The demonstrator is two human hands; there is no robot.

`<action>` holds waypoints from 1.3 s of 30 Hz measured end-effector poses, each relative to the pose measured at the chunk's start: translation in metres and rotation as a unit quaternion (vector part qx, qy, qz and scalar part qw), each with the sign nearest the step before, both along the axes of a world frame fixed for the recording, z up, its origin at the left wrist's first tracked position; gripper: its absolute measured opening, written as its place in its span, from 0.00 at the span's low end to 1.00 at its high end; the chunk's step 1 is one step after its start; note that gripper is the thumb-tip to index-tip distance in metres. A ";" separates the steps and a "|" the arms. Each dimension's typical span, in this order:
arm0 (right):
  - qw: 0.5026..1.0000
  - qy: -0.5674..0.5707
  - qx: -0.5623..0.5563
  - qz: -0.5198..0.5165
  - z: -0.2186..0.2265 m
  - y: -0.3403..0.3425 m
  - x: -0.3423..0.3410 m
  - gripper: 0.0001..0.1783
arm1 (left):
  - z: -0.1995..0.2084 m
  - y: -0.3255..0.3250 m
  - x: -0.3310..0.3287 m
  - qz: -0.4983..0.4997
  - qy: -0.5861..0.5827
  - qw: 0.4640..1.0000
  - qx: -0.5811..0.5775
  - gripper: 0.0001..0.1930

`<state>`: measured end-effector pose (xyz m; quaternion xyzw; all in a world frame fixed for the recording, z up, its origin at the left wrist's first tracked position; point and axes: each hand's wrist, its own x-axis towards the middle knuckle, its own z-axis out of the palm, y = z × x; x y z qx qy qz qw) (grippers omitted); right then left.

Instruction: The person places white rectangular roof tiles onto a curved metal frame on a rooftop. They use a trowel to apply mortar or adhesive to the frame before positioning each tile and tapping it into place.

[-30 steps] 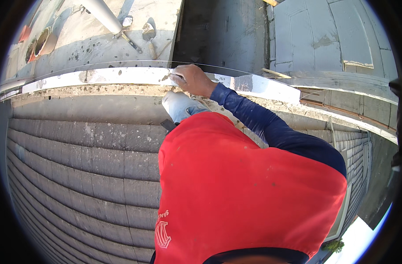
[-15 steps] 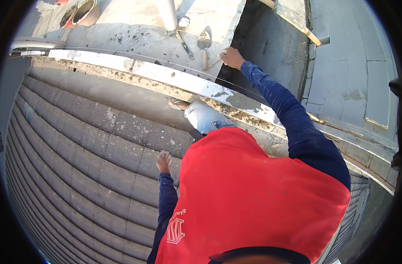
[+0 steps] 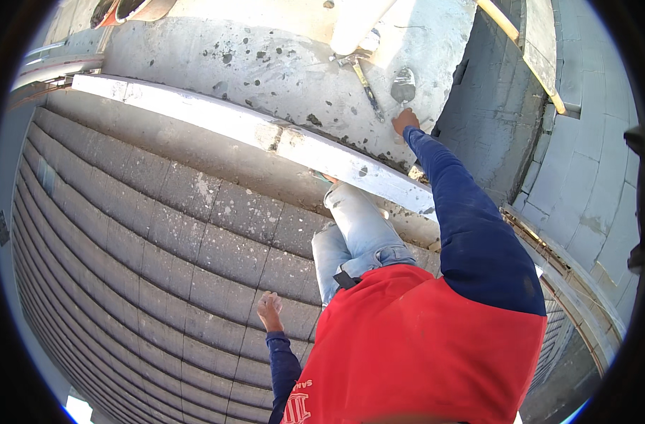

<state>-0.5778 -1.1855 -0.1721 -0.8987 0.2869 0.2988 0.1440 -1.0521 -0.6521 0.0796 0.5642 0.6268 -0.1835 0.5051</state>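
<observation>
My right hand point(image 3: 406, 123) reaches out over the concrete slab point(image 3: 287, 67) and closes round the handle of a trowel. The trowel's mortar-smeared blade point(image 3: 403, 86) lies on the slab and points away from me; the hand hides most of the handle. Just left of it lies a hammer point(image 3: 368, 90) with a yellow and dark handle, its head by the foot of a white pipe point(image 3: 358, 27). My left hand point(image 3: 270, 311) hangs low over the roof tiles with its fingers loosely bent, holding nothing.
A white-topped ledge point(image 3: 216, 124) runs between the slab and the grey tiled roof point(image 3: 160, 233). Right of the slab's broken edge is a dark recess point(image 3: 488, 92), with a yellowish pole point(image 3: 527, 60) beyond. Buckets point(image 3: 153, 8) stand at the far left.
My right hand has moved from beside the trowel onto its handle and closed. My view has shifted, and my body leans nearer the slab. My left hand still hangs over the tiles.
</observation>
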 end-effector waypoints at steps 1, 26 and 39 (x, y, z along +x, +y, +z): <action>0.999 -0.042 0.024 -0.022 -0.002 0.013 -0.004 0.36 | 0.003 0.006 -0.002 0.016 0.009 1.000 0.000 0.23; 0.787 -0.104 0.509 -0.332 0.282 0.075 -0.044 0.21 | 0.085 -0.087 0.356 -0.435 -0.208 0.781 -0.396 0.33; 0.938 -0.308 0.159 -0.017 0.428 0.223 -0.235 0.26 | 0.126 -0.184 0.305 -0.619 -0.531 0.515 -0.265 0.30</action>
